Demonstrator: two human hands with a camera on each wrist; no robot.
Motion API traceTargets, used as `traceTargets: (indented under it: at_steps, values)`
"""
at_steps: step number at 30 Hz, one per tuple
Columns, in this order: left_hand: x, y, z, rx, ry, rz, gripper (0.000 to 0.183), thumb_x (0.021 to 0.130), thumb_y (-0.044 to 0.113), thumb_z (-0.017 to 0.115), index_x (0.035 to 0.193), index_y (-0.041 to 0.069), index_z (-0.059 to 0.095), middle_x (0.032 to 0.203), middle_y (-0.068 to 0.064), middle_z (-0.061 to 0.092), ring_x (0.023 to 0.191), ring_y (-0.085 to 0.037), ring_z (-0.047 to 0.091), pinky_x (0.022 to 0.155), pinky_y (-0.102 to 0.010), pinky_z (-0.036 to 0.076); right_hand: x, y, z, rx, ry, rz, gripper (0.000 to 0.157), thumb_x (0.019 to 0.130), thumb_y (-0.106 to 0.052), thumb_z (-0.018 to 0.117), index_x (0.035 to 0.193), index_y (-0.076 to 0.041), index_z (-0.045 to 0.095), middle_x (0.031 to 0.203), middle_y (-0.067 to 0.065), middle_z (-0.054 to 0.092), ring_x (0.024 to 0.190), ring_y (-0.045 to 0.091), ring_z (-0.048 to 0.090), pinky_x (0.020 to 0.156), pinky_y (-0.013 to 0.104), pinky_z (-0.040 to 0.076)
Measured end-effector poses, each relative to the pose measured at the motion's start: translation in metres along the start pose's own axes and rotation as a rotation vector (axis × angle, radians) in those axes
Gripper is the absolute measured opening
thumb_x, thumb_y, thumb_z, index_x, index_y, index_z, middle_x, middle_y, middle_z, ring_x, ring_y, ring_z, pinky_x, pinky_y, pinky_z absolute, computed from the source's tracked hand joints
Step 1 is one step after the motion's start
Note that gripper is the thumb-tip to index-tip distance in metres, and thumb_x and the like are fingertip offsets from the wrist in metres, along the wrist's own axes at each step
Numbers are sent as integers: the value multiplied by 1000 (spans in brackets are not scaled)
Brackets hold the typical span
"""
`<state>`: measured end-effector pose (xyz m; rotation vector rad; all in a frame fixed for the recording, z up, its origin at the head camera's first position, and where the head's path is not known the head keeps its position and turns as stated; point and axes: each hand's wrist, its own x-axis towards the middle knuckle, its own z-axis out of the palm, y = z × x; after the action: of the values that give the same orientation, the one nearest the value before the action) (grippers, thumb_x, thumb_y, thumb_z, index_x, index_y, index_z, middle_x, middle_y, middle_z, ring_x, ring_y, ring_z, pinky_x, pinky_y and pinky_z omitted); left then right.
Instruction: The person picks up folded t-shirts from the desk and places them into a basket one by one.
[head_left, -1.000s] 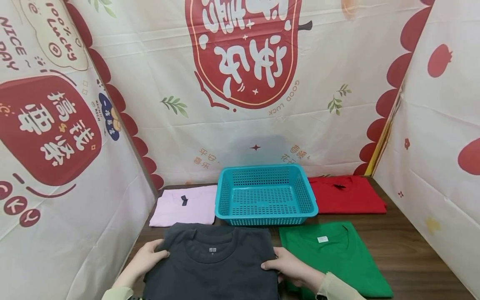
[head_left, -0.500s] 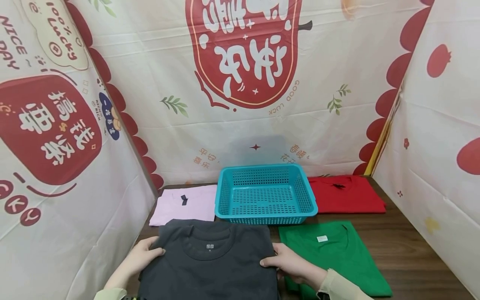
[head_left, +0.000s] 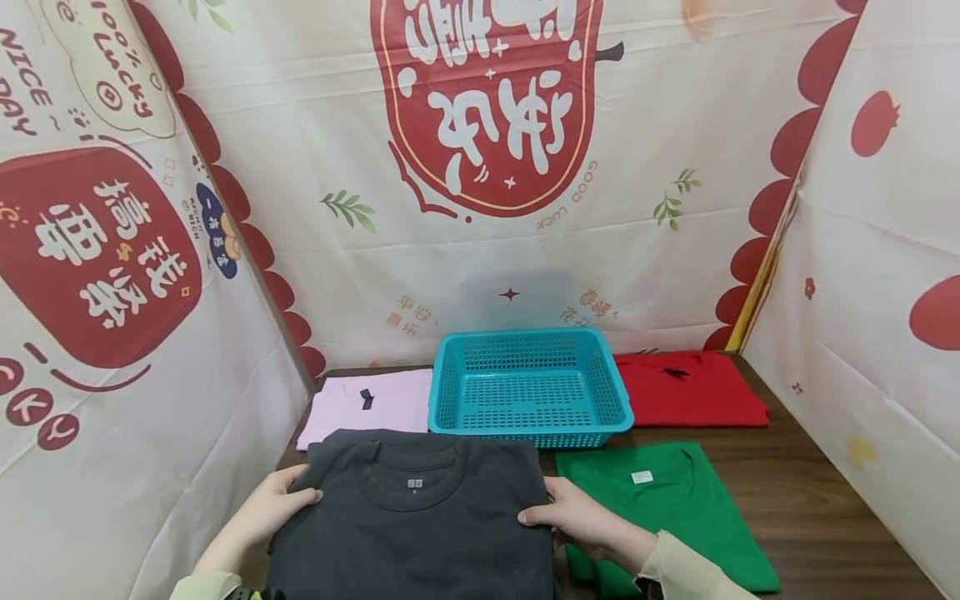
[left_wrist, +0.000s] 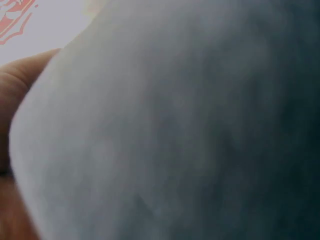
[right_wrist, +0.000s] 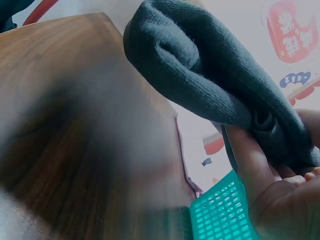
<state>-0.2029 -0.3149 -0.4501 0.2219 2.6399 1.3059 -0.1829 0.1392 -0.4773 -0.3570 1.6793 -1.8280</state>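
A folded dark grey T-shirt [head_left: 408, 542], collar on the far side, is held between both hands at the near edge of the head view. My left hand [head_left: 272, 506] grips its left edge, thumb on top. On the opposite edge my right hand [head_left: 581, 518] pinches the folded layers, thumb above and fingers underneath. The right wrist view shows the rolled folds of the T-shirt [right_wrist: 200, 80] raised off the wooden table [right_wrist: 60, 125]. Blurred grey cloth fills most of the left wrist view and hides much of that hand.
A turquoise plastic basket [head_left: 525, 354] stands at the back middle with nothing in it. Folded shirts lie around it: a pink one [head_left: 405, 400] left, a red one [head_left: 705, 392] right, a green one [head_left: 667, 508] front right. Printed cloth walls [head_left: 300, 275] enclose the table.
The grey T-shirt has risen in view and shifted slightly left, its collar closer to the basket and pink shirt. My left hand moved left and up with it; the right hand moved only slightly.
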Motion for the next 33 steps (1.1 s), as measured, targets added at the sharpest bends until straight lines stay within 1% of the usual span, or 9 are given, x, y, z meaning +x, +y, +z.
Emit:
traceTargets:
  at_steps: [4,10,13,16,19,21,27,33]
  values:
    - [1,3,-1,-41,4,7,45,88,14,65,127,-8,56,116,-22,63,96,-25,63,76,-32,53,-2,-3,-3,13,-29,-18,54,93,-14,62,139,6,41,114,14,64,94,28,68,73,39,57]
    - [4,11,-3,-79,12,58,45,88,12,65,127,-7,56,116,-20,63,96,-21,62,76,-29,52,-5,-11,-9,17,-28,-28,55,93,-15,62,139,6,40,116,14,62,98,30,66,76,41,57]
    - [5,13,-4,-55,14,98,39,88,12,65,123,-5,59,111,-17,65,91,-16,61,75,-27,52,-5,-15,-12,14,-20,-31,55,93,-14,62,139,6,41,116,14,62,98,30,66,77,42,56]
    - [8,16,-4,-10,26,126,34,88,14,65,117,-3,62,107,-14,66,86,-12,61,74,-26,51,-6,-17,-15,9,-13,-37,54,93,-15,62,139,5,41,117,14,62,98,30,66,77,44,56]
    - [11,19,-4,3,32,127,34,88,15,66,117,-2,63,106,-14,66,86,-11,61,74,-26,51,-7,-20,-19,0,-12,-44,51,95,-15,61,138,5,41,116,14,62,97,30,67,78,45,56]
    - [13,22,-3,-10,32,120,35,88,15,66,118,-3,63,107,-14,66,88,-12,61,75,-26,51,-8,-22,-22,-4,-15,-53,49,96,-16,59,137,5,42,116,14,62,97,29,67,78,45,56]
    - [19,32,3,-48,38,141,32,87,13,66,115,-2,64,106,-13,66,88,-13,61,76,-26,50,-13,-28,-33,-1,-32,-70,46,98,-15,56,136,7,41,117,13,62,100,28,66,82,46,54]
    - [27,38,7,-100,21,120,39,88,15,66,122,-4,60,107,-15,66,88,-18,62,76,-28,51,-16,-36,-46,-22,-11,-61,47,98,-15,57,135,7,41,118,13,62,101,29,65,83,46,54]
